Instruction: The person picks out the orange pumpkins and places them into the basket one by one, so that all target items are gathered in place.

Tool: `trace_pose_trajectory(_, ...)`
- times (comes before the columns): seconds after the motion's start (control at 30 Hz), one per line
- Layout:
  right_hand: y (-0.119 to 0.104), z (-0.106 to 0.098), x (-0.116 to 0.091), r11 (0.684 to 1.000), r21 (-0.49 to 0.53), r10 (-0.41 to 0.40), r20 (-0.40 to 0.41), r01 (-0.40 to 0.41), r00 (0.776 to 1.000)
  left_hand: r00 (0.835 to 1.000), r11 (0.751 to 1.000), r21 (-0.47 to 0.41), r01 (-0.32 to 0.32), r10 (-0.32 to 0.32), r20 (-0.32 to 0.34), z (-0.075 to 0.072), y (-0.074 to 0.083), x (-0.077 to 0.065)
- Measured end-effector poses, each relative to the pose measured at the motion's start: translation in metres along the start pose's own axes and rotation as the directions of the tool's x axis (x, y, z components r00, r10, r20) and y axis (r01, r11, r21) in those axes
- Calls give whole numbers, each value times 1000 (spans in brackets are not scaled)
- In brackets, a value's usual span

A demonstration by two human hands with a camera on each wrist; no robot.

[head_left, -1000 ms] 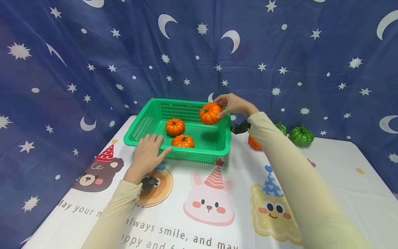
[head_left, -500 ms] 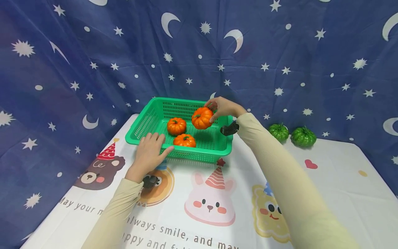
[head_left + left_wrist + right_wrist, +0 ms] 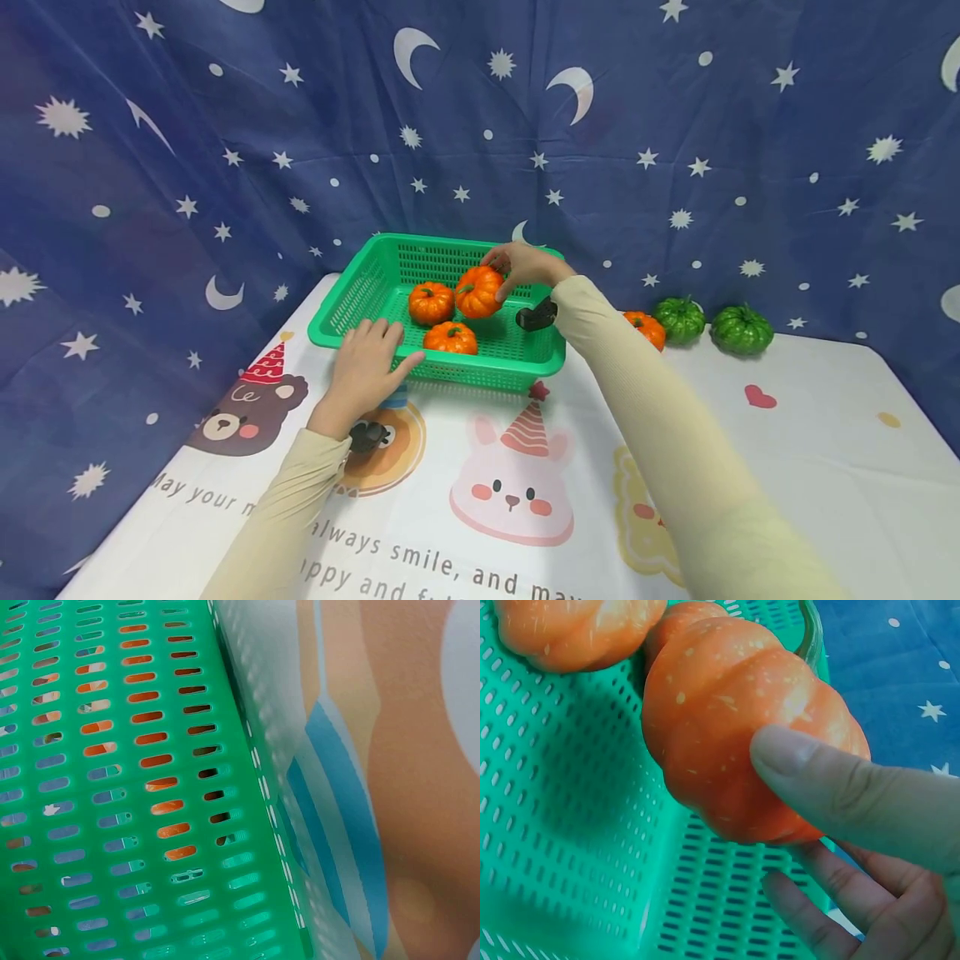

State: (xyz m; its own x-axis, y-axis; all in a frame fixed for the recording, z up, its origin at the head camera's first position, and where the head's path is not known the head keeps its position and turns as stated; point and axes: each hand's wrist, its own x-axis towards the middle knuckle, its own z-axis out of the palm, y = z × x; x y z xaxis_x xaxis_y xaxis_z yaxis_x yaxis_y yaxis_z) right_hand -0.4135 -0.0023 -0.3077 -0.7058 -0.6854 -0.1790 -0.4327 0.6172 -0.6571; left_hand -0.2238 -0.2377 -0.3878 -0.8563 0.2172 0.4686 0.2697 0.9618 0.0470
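An orange pumpkin [image 3: 479, 292] with a green stem is held by my right hand [image 3: 523, 265] over the green basket [image 3: 517, 367]. In the right wrist view the thumb [image 3: 787, 754] presses on the side of this pumpkin, and the other fingers lie partly behind it. Two more orange pumpkins lie inside: one at the middle [image 3: 431, 303], another by the near wall [image 3: 451, 338]. At the basket's near left rim rests my left hand [image 3: 365, 367], its fingers fairly straight across the rim and its thumb spread. The left wrist view shows the slotted wall [image 3: 112, 787] but no fingers.
Right of the basket, at the back of the table [image 3: 817, 467], sit two green pumpkins, one nearer [image 3: 679, 320] and one farther right [image 3: 742, 329]. Beside them another orange pumpkin [image 3: 647, 327] is partly hidden by the right sleeve. A blue starry curtain [image 3: 480, 200] hangs behind.
My right hand has carried the orange pumpkin left and slightly down, from the basket's right end toward the pumpkins inside. The left hand stays at the rim.
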Motion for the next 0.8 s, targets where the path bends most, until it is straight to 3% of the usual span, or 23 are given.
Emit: trace_pose_trajectory(0.8,4,18,18,996,-73,55,36,-52,998,1000,1000,7,-2,2,-6,2,-1,2)
